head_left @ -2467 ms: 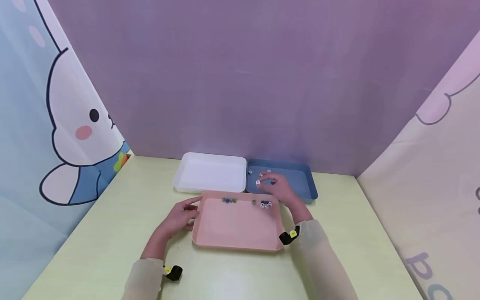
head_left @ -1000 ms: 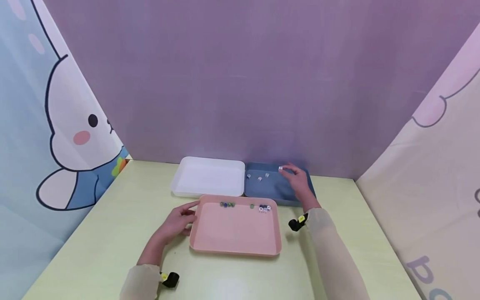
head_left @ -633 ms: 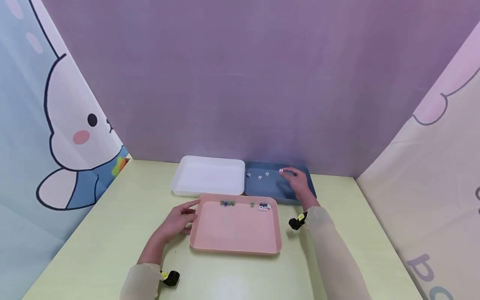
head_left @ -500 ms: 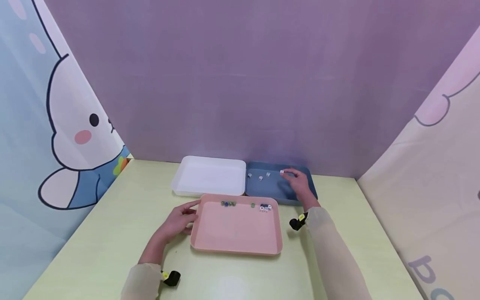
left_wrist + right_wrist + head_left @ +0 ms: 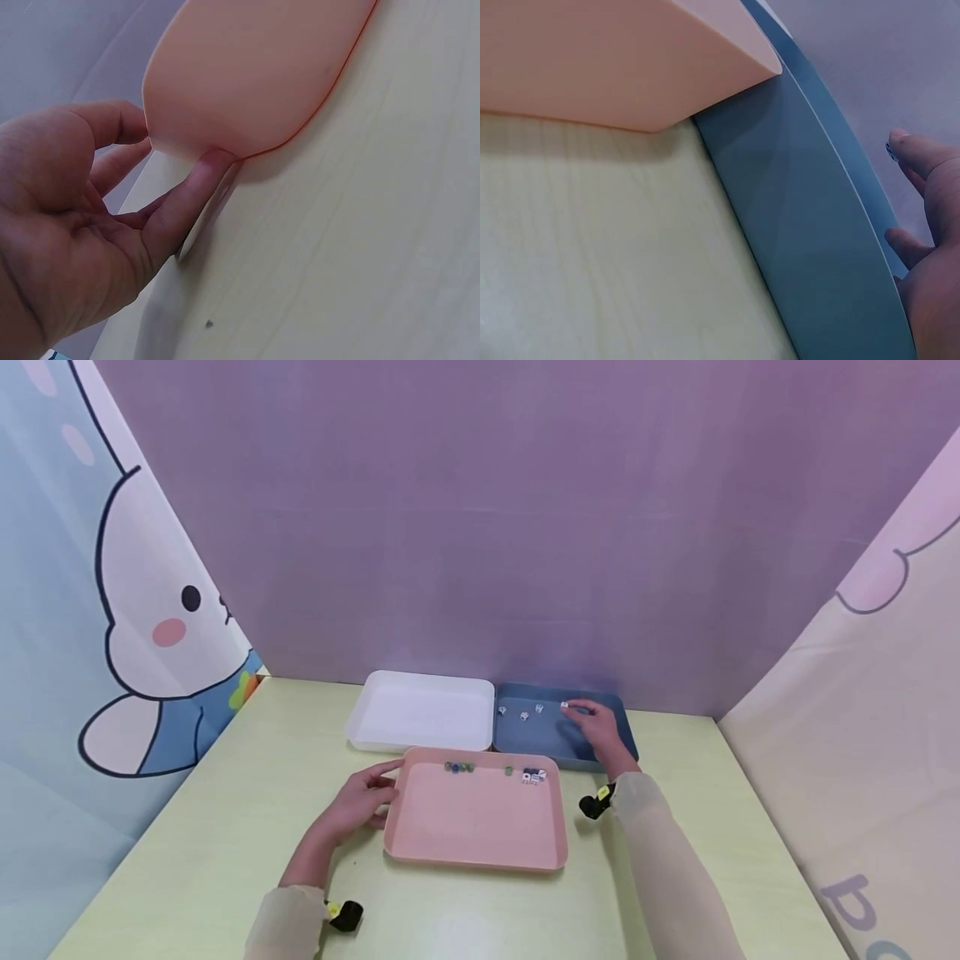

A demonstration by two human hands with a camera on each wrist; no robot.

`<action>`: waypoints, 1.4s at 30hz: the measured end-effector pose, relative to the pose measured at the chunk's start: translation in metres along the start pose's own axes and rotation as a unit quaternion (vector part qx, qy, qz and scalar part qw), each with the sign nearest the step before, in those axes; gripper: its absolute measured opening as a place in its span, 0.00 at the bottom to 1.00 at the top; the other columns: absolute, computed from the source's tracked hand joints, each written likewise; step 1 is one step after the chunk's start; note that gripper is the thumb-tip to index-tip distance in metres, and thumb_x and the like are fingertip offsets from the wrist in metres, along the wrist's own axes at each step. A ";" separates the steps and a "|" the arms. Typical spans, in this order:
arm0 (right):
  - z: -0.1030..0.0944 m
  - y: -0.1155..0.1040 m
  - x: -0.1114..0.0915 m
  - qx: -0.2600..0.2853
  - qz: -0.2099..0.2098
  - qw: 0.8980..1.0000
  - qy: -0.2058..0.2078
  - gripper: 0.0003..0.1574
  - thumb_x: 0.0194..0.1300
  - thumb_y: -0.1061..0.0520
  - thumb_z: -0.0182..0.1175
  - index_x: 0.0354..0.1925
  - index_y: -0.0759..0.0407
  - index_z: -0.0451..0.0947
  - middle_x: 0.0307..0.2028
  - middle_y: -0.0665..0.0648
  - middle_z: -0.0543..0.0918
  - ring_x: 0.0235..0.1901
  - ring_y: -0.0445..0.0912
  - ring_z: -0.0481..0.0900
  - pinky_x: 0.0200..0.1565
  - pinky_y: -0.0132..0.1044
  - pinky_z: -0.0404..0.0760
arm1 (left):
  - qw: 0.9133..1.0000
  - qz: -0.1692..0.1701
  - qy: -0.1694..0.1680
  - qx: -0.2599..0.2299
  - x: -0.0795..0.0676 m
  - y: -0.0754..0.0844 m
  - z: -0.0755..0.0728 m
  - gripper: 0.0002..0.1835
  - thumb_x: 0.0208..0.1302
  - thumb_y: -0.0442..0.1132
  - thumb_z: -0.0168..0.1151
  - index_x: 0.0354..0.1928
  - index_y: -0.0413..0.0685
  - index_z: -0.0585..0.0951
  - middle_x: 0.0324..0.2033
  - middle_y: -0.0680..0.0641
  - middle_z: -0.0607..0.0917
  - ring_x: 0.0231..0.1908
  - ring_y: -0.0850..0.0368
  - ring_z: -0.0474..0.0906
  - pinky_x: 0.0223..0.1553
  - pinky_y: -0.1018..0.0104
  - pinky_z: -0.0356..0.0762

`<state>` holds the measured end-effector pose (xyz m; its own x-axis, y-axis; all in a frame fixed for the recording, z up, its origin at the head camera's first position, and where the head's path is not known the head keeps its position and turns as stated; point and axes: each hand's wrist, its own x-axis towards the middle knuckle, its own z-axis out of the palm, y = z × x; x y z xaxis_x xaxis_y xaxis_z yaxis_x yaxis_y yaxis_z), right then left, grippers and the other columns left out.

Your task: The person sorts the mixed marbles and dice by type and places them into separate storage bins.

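Note:
My right hand (image 5: 596,729) is over the right part of the blue tray (image 5: 551,742), pinching a small white die (image 5: 564,704) between thumb and fingertips. To its left, three white dice (image 5: 524,716) lie spread on the tray's floor. In the right wrist view the hand reaches over the blue wall, and only a sliver of the die (image 5: 892,152) shows. My left hand (image 5: 362,800) holds the left side of the pink tray (image 5: 472,827). The left wrist view has the thumb (image 5: 202,174) at the tray's lower edge and a finger at its rim.
Along the pink tray's far side lie several green and blue marbles (image 5: 459,767), one more green marble (image 5: 508,770) and a cluster of dice (image 5: 533,776). A white tray (image 5: 420,710) stands left of the blue one. Behind them rises a purple backdrop (image 5: 480,543).
My right hand has carried the die from the front left of the blue tray to its right part, then sunk slightly. The left hand has stayed at the pink tray.

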<state>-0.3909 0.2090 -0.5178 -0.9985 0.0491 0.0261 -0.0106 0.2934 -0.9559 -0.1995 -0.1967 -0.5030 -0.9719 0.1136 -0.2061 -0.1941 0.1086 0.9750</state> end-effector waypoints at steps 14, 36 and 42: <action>-0.005 -0.011 -0.012 -0.023 0.017 0.999 -0.018 0.24 0.53 0.48 0.62 0.47 0.56 0.77 0.55 0.54 0.68 0.54 0.53 0.62 0.49 0.50 0.65 | 1.000 0.001 0.013 0.019 0.005 -0.007 0.003 0.27 0.56 0.32 0.55 0.59 0.60 0.69 0.42 0.38 0.71 0.35 0.47 0.74 0.25 0.53 0.77; 0.006 -0.120 -0.062 -0.390 -0.168 0.864 -0.272 0.08 0.53 0.53 0.61 0.34 0.50 0.82 0.44 0.50 0.77 0.48 0.49 0.70 0.44 0.45 0.71 | 1.000 0.000 -0.012 -0.018 -0.003 0.003 -0.002 0.29 0.57 0.29 0.54 0.62 0.50 0.64 0.48 0.33 0.67 0.39 0.42 0.74 0.28 0.51 0.77; 0.022 -0.132 -0.084 -0.497 -0.225 0.808 -0.223 0.06 0.50 0.55 0.59 0.26 0.43 0.82 0.37 0.46 0.78 0.46 0.47 0.71 0.46 0.43 0.71 | 1.000 -0.001 -0.025 -0.019 -0.010 0.014 0.000 0.29 0.57 0.29 0.53 0.62 0.48 0.63 0.49 0.32 0.66 0.41 0.40 0.74 0.30 0.50 0.76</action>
<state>-0.3070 0.1453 -0.4003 -0.8286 -0.5597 -0.0144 -0.5500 0.8186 -0.1655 -0.1930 -0.1963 -0.4871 -0.9639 0.1627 -0.2108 -0.2016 0.0715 0.9769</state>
